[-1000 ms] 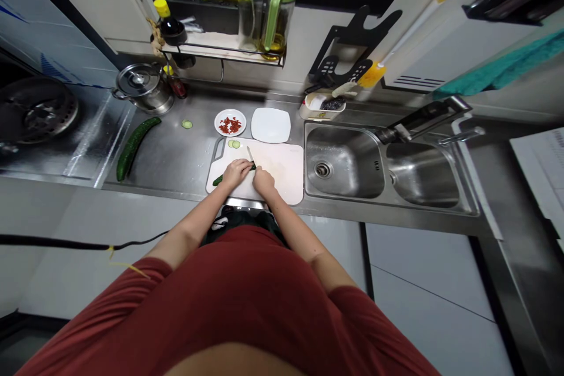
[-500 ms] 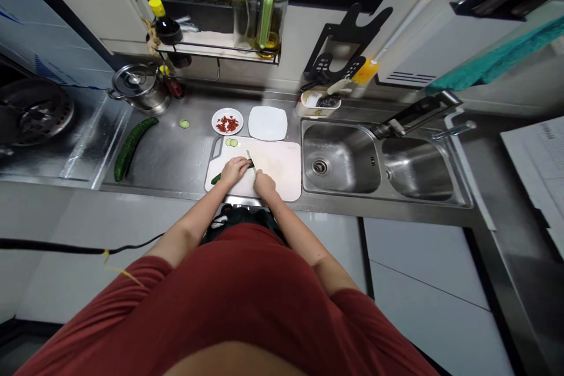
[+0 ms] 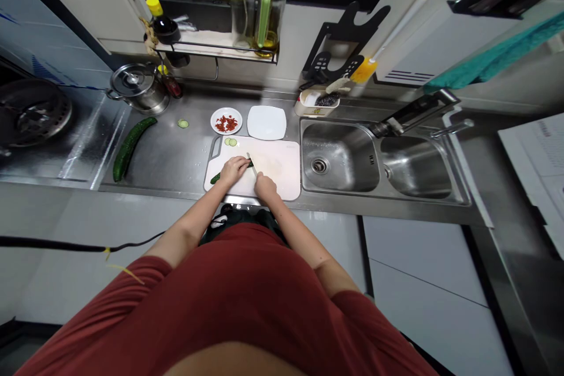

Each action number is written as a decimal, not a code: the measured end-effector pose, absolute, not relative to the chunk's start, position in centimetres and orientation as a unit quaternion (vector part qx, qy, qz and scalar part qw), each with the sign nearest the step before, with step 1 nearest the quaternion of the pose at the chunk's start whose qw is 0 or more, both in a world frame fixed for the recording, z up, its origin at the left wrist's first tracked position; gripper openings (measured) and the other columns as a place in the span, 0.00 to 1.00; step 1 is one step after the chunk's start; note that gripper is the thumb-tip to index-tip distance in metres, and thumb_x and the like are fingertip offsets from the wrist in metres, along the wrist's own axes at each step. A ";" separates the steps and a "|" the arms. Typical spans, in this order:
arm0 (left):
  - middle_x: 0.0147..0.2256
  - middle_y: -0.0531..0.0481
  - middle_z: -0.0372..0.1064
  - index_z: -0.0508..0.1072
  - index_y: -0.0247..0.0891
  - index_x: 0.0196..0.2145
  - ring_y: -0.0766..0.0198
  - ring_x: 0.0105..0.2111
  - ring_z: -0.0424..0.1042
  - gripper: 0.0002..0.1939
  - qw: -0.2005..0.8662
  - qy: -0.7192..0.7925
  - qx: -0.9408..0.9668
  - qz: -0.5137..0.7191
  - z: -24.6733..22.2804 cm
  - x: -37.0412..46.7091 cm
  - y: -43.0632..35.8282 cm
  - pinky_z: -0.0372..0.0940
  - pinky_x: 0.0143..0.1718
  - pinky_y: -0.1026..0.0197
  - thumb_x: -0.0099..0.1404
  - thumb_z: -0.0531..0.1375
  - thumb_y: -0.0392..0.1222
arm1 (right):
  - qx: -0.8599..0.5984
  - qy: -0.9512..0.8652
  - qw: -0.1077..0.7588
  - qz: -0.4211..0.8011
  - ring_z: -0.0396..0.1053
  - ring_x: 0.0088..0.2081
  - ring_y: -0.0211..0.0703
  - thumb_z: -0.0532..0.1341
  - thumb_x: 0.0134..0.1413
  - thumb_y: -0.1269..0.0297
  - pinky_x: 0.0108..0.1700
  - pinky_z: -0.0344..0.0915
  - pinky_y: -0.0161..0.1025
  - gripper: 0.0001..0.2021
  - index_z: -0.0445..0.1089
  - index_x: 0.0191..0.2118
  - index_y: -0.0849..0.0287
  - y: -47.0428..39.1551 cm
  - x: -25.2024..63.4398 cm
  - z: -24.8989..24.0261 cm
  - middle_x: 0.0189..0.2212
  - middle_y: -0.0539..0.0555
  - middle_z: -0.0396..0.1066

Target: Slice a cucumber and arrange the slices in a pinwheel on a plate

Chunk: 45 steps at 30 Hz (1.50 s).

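Note:
On the white cutting board (image 3: 282, 179) lies a dark green cucumber (image 3: 215, 178), its middle covered by my left hand (image 3: 234, 171), which is closed over it. My right hand (image 3: 265, 187) grips the handle of a knife (image 3: 252, 164). The narrow blade points away from me and stands at the cucumber's right end, close to my left fingertips. A few pale cucumber slices (image 3: 231, 141) rest at the board's upper left. Behind the board are a small plate of chopped red pieces (image 3: 226, 123) and a white square plate (image 3: 267, 123).
A whole cucumber (image 3: 131, 150) and a cut cucumber end (image 3: 183, 123) lie on the steel counter to the left. Further back stands a lidded pot (image 3: 140, 89). A double sink (image 3: 341, 155) with a faucet adjoins the board's right side. Bottles stand on a shelf (image 3: 220, 51) above.
The whole view has shifted very slightly. My right hand and the knife have moved a touch to the right of my left hand, which keeps its place on the cucumber.

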<state>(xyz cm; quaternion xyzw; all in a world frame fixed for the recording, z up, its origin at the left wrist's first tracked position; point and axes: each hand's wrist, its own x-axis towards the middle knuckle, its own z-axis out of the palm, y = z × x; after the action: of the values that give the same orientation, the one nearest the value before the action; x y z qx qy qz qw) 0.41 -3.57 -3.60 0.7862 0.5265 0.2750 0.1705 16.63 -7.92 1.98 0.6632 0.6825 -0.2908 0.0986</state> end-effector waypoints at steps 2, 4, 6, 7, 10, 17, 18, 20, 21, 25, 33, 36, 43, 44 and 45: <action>0.43 0.46 0.73 0.77 0.42 0.45 0.61 0.45 0.70 0.13 0.171 0.525 0.787 0.276 -3.6 0.4 -3.6 0.65 0.50 0.57 0.69 0.54 0.42 | 0.666 0.679 0.098 -0.293 0.73 0.46 0.50 0.50 0.60 0.76 0.43 0.66 0.40 0.14 0.61 0.50 0.63 -7.5 16.4 2.0 0.44 0.65 0.73; 0.43 0.46 0.74 0.77 0.42 0.45 0.60 0.44 0.70 0.13 0.171 0.527 0.787 0.273 -3.6 0.4 -3.5 0.65 0.49 0.57 0.69 0.54 0.42 | 0.666 0.679 0.095 -0.295 0.73 0.46 0.49 0.50 0.60 0.76 0.44 0.66 0.40 0.14 0.61 0.50 0.63 -7.0 16.1 2.2 0.44 0.65 0.72; 0.43 0.47 0.74 0.77 0.42 0.45 0.60 0.45 0.71 0.13 0.172 0.527 0.787 0.269 -3.5 0.4 -3.5 0.65 0.49 0.56 0.69 0.54 0.42 | 0.664 0.681 0.089 -0.294 0.72 0.47 0.49 0.50 0.60 0.75 0.44 0.66 0.40 0.14 0.61 0.51 0.63 -6.4 15.8 2.3 0.45 0.65 0.72; 0.43 0.47 0.74 0.77 0.42 0.45 0.60 0.45 0.71 0.13 0.172 0.527 0.788 0.268 -3.5 0.4 -3.5 0.65 0.49 0.56 0.69 0.54 0.42 | 0.664 0.683 0.085 -0.294 0.72 0.47 0.49 0.50 0.61 0.75 0.44 0.66 0.40 0.14 0.61 0.51 0.64 -6.1 15.7 2.4 0.45 0.65 0.72; 0.44 0.47 0.74 0.77 0.42 0.45 0.60 0.45 0.70 0.13 0.173 0.525 0.789 0.269 -3.5 0.3 -3.4 0.65 0.50 0.56 0.69 0.54 0.42 | 0.664 0.684 0.079 -0.293 0.72 0.48 0.49 0.50 0.61 0.75 0.44 0.66 0.39 0.14 0.62 0.52 0.64 -5.3 15.3 2.5 0.45 0.64 0.72; 0.43 0.47 0.74 0.77 0.42 0.44 0.61 0.45 0.71 0.12 0.168 0.512 0.794 0.282 -3.4 0.3 -3.4 0.65 0.50 0.58 0.69 0.54 0.41 | 0.662 0.686 0.077 -0.292 0.72 0.48 0.47 0.49 0.62 0.74 0.45 0.66 0.38 0.15 0.61 0.53 0.64 -4.7 15.2 2.4 0.46 0.64 0.72; 0.43 0.47 0.74 0.77 0.42 0.44 0.61 0.45 0.71 0.12 0.169 0.514 0.793 0.280 -3.4 0.3 -3.5 0.65 0.50 0.58 0.69 0.55 0.41 | 0.662 0.686 0.081 -0.291 0.72 0.48 0.48 0.49 0.61 0.74 0.45 0.66 0.38 0.15 0.61 0.53 0.64 -4.8 15.2 2.4 0.46 0.64 0.72; 0.43 0.47 0.73 0.76 0.42 0.44 0.60 0.45 0.71 0.12 0.170 0.519 0.791 0.276 -3.4 0.3 -3.5 0.65 0.49 0.57 0.69 0.55 0.41 | 0.662 0.686 0.087 -0.290 0.72 0.48 0.48 0.51 0.60 0.74 0.45 0.66 0.39 0.15 0.61 0.52 0.63 -5.3 15.5 2.3 0.46 0.64 0.72; 0.43 0.47 0.73 0.76 0.42 0.44 0.60 0.44 0.71 0.12 0.171 0.521 0.790 0.274 -3.4 0.4 -3.5 0.65 0.49 0.57 0.69 0.55 0.42 | 0.662 0.685 0.091 -0.290 0.72 0.48 0.49 0.51 0.60 0.74 0.45 0.67 0.39 0.15 0.61 0.52 0.63 -5.6 15.6 2.3 0.45 0.64 0.72; 0.42 0.46 0.73 0.76 0.41 0.44 0.60 0.44 0.71 0.13 0.175 0.522 0.789 0.274 -3.3 0.5 -3.5 0.65 0.49 0.57 0.69 0.54 0.42 | 0.661 0.686 0.098 -0.290 0.72 0.46 0.49 0.51 0.59 0.75 0.43 0.67 0.39 0.15 0.62 0.51 0.64 -7.1 16.6 2.1 0.44 0.64 0.73; 0.43 0.46 0.73 0.76 0.41 0.45 0.60 0.46 0.70 0.14 0.190 0.533 0.783 0.258 -2.9 0.5 -3.6 0.64 0.51 0.57 0.69 0.53 0.44 | 0.661 0.680 0.115 -0.297 0.72 0.45 0.50 0.50 0.61 0.74 0.43 0.66 0.40 0.13 0.61 0.51 0.64 -9.6 18.0 1.7 0.43 0.65 0.72; 0.43 0.46 0.73 0.76 0.42 0.45 0.60 0.46 0.70 0.14 0.198 0.542 0.778 0.249 -2.7 0.5 -3.5 0.64 0.51 0.57 0.69 0.53 0.43 | 0.660 0.677 0.123 -0.301 0.72 0.45 0.50 0.50 0.61 0.74 0.42 0.65 0.40 0.14 0.61 0.51 0.64 -10.0 18.4 2.1 0.44 0.66 0.72; 0.44 0.47 0.73 0.75 0.43 0.47 0.59 0.46 0.69 0.14 0.203 0.561 0.770 0.225 -2.0 0.8 -3.5 0.63 0.50 0.59 0.68 0.54 0.43 | 0.652 0.703 0.114 -0.259 0.71 0.43 0.50 0.49 0.64 0.69 0.40 0.63 0.39 0.14 0.62 0.52 0.61 -10.2 20.9 3.6 0.41 0.62 0.72; 0.44 0.47 0.73 0.75 0.43 0.47 0.59 0.47 0.69 0.14 0.203 0.565 0.769 0.221 -1.8 0.8 -3.5 0.63 0.50 0.58 0.68 0.54 0.43 | 0.653 0.707 0.111 -0.247 0.71 0.42 0.49 0.48 0.65 0.68 0.40 0.62 0.39 0.14 0.62 0.53 0.60 -10.3 21.3 3.7 0.41 0.61 0.72; 0.45 0.47 0.72 0.75 0.43 0.48 0.59 0.47 0.69 0.14 0.202 0.568 0.767 0.219 -1.7 0.9 -3.6 0.62 0.51 0.58 0.67 0.55 0.43 | 0.654 0.711 0.109 -0.234 0.71 0.42 0.49 0.47 0.66 0.66 0.40 0.61 0.39 0.14 0.61 0.54 0.59 -10.3 21.8 3.8 0.40 0.61 0.72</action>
<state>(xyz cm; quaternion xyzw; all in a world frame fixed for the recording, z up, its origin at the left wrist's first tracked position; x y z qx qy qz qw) 0.87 -3.57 -1.70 0.7675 0.5677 0.2186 0.2023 21.80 -10.26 3.78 0.6542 0.7111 -0.2338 0.1086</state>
